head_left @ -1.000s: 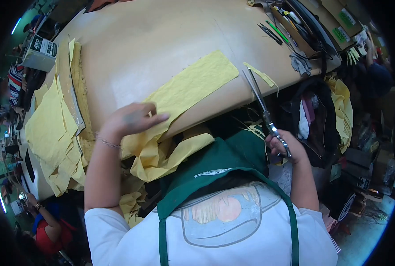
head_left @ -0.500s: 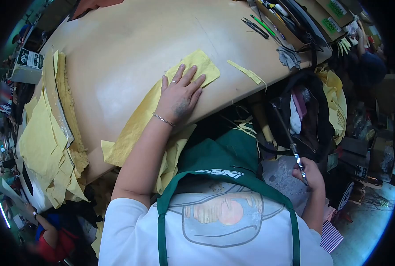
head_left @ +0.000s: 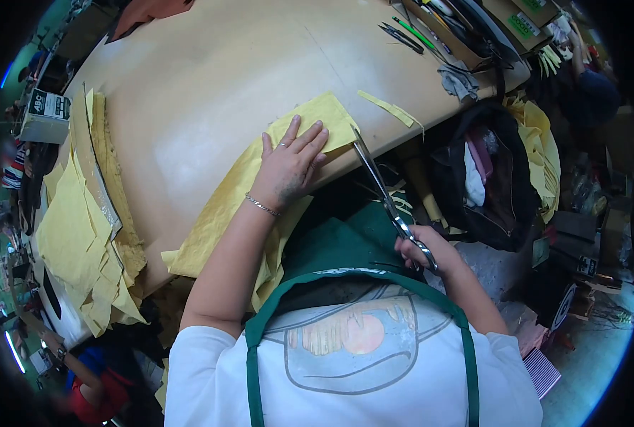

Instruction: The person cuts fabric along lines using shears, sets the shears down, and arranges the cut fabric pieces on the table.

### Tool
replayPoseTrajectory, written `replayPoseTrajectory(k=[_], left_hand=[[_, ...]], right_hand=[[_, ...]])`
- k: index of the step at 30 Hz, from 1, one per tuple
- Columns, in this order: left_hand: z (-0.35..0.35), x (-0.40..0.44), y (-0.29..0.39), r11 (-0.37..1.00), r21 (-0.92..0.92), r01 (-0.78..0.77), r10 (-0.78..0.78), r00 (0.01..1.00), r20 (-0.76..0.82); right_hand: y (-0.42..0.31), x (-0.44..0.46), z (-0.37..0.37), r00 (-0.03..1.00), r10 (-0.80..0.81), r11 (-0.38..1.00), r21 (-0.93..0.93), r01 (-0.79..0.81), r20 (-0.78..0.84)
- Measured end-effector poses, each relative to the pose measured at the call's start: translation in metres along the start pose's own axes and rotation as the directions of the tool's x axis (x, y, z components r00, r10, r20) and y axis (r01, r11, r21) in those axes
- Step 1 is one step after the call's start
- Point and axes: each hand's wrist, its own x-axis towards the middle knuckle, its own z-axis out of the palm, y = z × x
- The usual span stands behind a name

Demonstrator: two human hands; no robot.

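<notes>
While the left hand (head_left: 286, 167) bore down on the yellow cloth (head_left: 242, 178), I noted its posture in the head view, the only one to hand: palm down, fingers straight and slightly parted, nothing gripped. The cloth lay slantwise across the near side of the table (head_left: 189, 71), its upper end beyond the fingertips. More yellow material hung below the forearm at the table edge; whether it was the same piece I could not tell. The right hand (head_left: 431, 255) was curled around the handles of the metal scissors (head_left: 386, 188), blades pointing up across the edge, tips at the cloth's right corner. The blades looked close together; whether they had bitten the cloth was too fine to make out. Narrow yellow offcuts (head_left: 388, 108) lay just beside that corner, and a stack of yellow sheets (head_left: 78, 242) sat well apart at the far left. Risks, in my judgement: with only a flat palm on it, the cloth could slide or pucker if hanging material dragged, giving a crooked edge; a blade angled inward could take too much off the corner; and the spread fingers were near enough to be nicked should the tips stray.
</notes>
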Motion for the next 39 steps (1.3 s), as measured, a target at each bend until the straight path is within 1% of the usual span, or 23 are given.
replayPoseTrajectory(k=[5,11,20,26,29,39], left_hand=[[0.001,-0.002,-0.001,0.998,0.044,-0.053,0.051,0.998,0.035],[0.001,-0.003,-0.002,0.995,0.058,-0.075,0.074,0.997,0.025],[0.003,-0.003,-0.002,0.994,0.061,-0.091,0.090,0.996,0.020],[0.002,-0.003,-0.002,0.994,0.057,-0.089,0.088,0.996,0.024],[0.002,-0.002,-0.001,0.993,0.063,-0.096,0.094,0.995,0.034],[-0.003,-0.003,0.002,0.994,0.043,-0.102,0.099,0.993,0.057]], right_hand=[[-0.015,0.014,0.003,0.998,-0.046,0.998,-0.046,0.044,-0.045],[-0.018,0.021,0.006,0.997,-0.024,0.998,-0.059,0.019,-0.074],[-0.019,0.016,0.011,0.986,-0.029,0.996,-0.084,0.015,-0.164],[-0.017,0.014,0.009,0.985,-0.037,0.993,-0.113,0.018,-0.167],[-0.016,0.015,0.009,0.987,-0.066,0.993,-0.109,0.051,-0.146],[-0.015,0.017,0.010,0.986,-0.057,0.993,-0.109,0.040,-0.155]])
